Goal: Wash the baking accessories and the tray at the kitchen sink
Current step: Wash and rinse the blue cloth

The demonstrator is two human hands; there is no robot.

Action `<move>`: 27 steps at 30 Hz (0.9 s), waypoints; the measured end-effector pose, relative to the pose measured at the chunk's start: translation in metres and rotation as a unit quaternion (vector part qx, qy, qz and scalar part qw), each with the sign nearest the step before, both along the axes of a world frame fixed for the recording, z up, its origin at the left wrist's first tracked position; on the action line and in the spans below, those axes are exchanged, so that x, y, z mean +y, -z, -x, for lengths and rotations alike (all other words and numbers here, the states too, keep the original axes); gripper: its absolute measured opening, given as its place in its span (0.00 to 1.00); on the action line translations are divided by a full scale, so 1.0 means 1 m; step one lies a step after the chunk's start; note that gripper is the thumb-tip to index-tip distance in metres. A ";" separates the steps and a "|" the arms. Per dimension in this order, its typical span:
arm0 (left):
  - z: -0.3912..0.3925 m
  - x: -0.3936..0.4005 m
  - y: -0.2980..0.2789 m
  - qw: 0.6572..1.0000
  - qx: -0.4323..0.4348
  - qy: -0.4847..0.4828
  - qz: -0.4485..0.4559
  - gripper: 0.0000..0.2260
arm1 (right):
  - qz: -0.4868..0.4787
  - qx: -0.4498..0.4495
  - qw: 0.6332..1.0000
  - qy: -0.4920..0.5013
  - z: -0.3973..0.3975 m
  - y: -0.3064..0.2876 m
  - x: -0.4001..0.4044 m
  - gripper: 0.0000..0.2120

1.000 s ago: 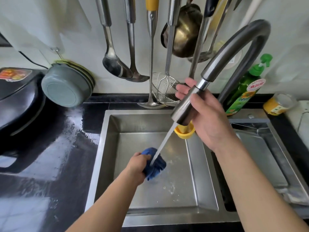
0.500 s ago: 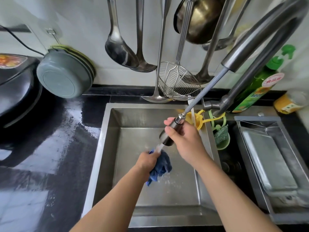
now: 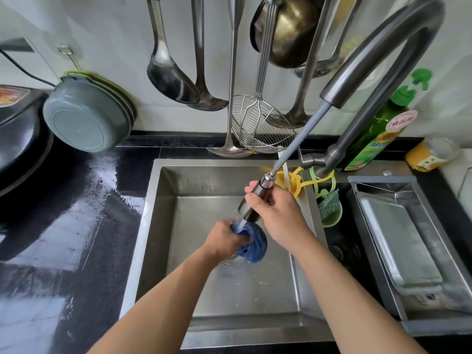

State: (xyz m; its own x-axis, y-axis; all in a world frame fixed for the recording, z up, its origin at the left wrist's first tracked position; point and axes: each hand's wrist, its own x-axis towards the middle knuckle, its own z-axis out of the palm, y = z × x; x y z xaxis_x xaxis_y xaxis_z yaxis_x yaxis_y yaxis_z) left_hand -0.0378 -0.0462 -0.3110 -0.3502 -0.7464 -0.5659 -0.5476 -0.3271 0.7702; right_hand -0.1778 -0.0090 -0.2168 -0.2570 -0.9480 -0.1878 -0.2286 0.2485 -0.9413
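Steel sink [image 3: 163, 226] at a wet black counter [image 3: 76, 226]: with the tray [image 3: 398, 238] waiting in the right-hand basin, my right hand [image 3: 278, 215] has pulled the spray head [image 3: 251, 203] down off the tap on its hose and grips it. Its stream now hits, at close range, the blue baking accessory [image 3: 252, 245] clenched in my left hand [image 3: 224, 238] over the basin, so rinsing is under way.

A sink basin [image 3: 163, 226] fills the centre, countertop [image 3: 76, 226] at nine o'clock. Inside it, the left hand [image 3: 224, 238] holds a cloth [image 3: 252, 245], the right hand [image 3: 278, 218] just beside at two o'clock holding the spray head [image 3: 252, 203]. A tray [image 3: 398, 241] lies at three o'clock. Utensils [image 3: 168, 72] hang at twelve o'clock.
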 end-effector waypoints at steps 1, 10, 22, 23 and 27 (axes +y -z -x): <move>0.000 0.002 -0.003 0.999 0.028 -0.023 -0.035 0.08 | 0.000 -0.001 1.000 0.001 0.001 0.001 0.000 0.08; 0.009 -0.004 0.018 0.932 0.201 -0.254 -0.160 0.05 | 0.038 -0.010 0.999 -0.011 0.008 0.010 -0.004 0.05; 0.009 -0.008 0.054 0.959 0.167 -0.179 -0.145 0.12 | 0.093 0.003 0.996 0.012 0.023 -0.006 -0.005 0.16; 0.009 -0.006 0.055 0.957 0.169 -0.193 -0.138 0.13 | 0.106 -0.004 0.994 0.019 0.025 -0.010 -0.004 0.17; 0.006 -0.007 0.047 0.951 0.166 -0.195 -0.173 0.14 | 0.158 -0.057 0.985 0.032 0.025 -0.031 -0.003 0.23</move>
State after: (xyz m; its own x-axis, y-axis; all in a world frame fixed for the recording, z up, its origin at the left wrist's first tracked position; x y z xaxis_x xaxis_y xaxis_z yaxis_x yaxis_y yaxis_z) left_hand -0.0441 -0.0534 -0.3576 -0.2879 -0.6456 -0.7074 -0.0780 -0.7204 0.6892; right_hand -0.2023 -0.0123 -0.1856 -0.3133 -0.9460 0.0833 -0.1095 -0.0512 -0.9927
